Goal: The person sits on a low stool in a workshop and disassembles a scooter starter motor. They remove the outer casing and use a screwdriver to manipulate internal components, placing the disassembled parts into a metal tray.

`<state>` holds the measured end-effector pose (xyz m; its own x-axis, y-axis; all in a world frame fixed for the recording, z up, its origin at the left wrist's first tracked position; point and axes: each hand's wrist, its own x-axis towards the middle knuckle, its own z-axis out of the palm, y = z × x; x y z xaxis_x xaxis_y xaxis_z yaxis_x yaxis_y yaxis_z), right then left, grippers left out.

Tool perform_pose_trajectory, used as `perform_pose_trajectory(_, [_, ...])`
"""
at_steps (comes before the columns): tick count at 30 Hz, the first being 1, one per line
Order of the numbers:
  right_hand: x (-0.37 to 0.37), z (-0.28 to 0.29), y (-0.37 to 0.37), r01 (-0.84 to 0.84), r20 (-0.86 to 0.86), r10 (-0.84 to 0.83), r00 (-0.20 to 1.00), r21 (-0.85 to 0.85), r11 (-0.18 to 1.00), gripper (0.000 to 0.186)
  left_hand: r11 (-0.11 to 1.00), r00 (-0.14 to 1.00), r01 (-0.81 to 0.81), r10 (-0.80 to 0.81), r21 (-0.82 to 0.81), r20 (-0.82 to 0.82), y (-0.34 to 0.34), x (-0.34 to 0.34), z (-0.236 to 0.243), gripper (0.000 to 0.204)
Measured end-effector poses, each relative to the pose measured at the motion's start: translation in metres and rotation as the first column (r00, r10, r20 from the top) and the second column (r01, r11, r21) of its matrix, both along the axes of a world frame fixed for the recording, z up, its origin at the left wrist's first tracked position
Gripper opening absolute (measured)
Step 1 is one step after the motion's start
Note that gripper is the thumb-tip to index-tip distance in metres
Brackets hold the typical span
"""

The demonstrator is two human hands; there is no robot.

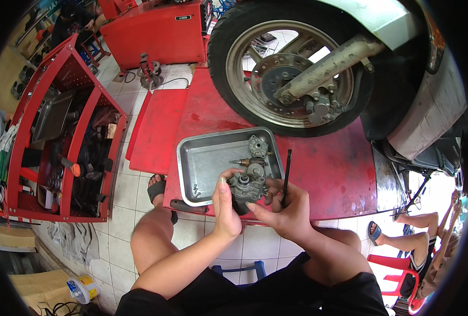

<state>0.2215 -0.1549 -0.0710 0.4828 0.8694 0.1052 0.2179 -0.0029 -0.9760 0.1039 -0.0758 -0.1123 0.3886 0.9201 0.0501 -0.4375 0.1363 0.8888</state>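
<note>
My left hand (226, 210) grips a grey cast-metal pump-like housing (246, 185) with a round bore in its face, over the near edge of a metal tray (183, 168). The fingers of my right hand (286, 209) are closed round a thin dark rod-like tool (287, 171), which points up and away. My right thumb rests against the housing's lower side. Inside the tray lie a smaller cast-metal cover (258, 146), a shaft-like part (244, 162), a round disc (255, 169) and several small screws (196, 190).
The tray stands on a red lift platform (323, 174). Beyond it is a motorcycle's front wheel (228, 73) with a brake disc. A dark handle (187, 206) lies at the platform's near edge. Red shelving (76, 152) stands left; another person's legs (418, 239) show at right.
</note>
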Motion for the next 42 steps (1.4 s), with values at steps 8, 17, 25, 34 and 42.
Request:
perform_pose_trajectory(8, [0.04, 0.026, 0.012, -0.262, 0.311, 0.308, 0.899, -0.181, 0.948, 0.065, 0.632, 0.976, 0.204, -0.071, -0.748, 0.206, 0.008, -0.001, 0.008, 0.069])
perform_pose_trajectory(17, [0.026, 0.034, 0.01, -0.334, 0.652, 0.426, 0.627, -0.269, 0.903, 0.115, 0.457, 0.949, 0.312, -0.115, -0.833, 0.293, 0.017, -0.007, 0.013, 0.083])
perform_pose_trajectory(25, [0.035, 0.027, 0.011, -0.351, 0.664, 0.457, 0.592, -0.298, 0.888, 0.115, 0.504, 0.875, 0.481, -0.232, -0.717, 0.424, 0.016, -0.008, 0.018, 0.095])
perform_pose_trajectory(34, [0.041, 0.042, 0.007, -0.358, 0.499, 0.382, 0.778, -0.147, 0.922, 0.1, 0.549, 0.809, 0.587, -0.424, -0.595, 0.407, 0.026, 0.001, 0.012, 0.095])
perform_pose_trajectory(42, [0.053, 0.041, 0.011, -0.532, -0.033, 0.577, 0.816, -0.431, 0.729, 0.115, 0.651, 0.804, 0.529, -0.589, -0.544, 0.077, 0.035, 0.001, -0.001, 0.079])
